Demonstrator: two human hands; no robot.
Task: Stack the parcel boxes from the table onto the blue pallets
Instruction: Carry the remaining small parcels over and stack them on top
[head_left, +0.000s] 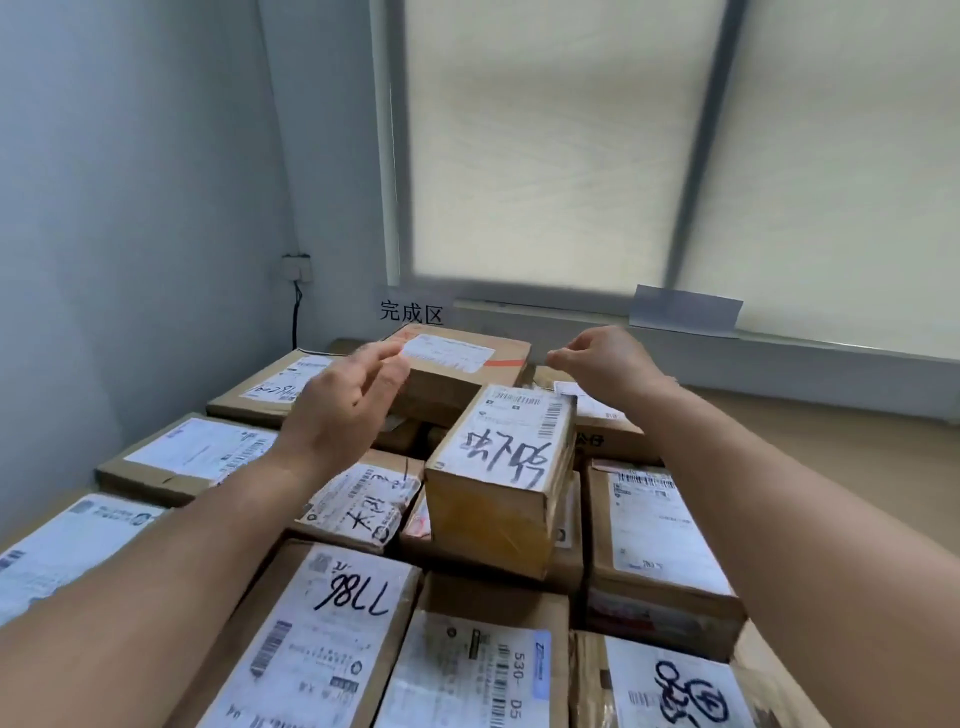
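The left hand (343, 410) and right hand (608, 364) flank the far box (467, 364), fingers (376, 364) loosely spread, holding nothing. It is probably best to nudge it square and flush before fetching another.

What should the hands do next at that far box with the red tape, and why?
Probably draw both back and fetch another parcel: the left hand and right hand are open, holding nothing, either side of the red-taped box, which already lies flat on the lower boxes under the wall sign.
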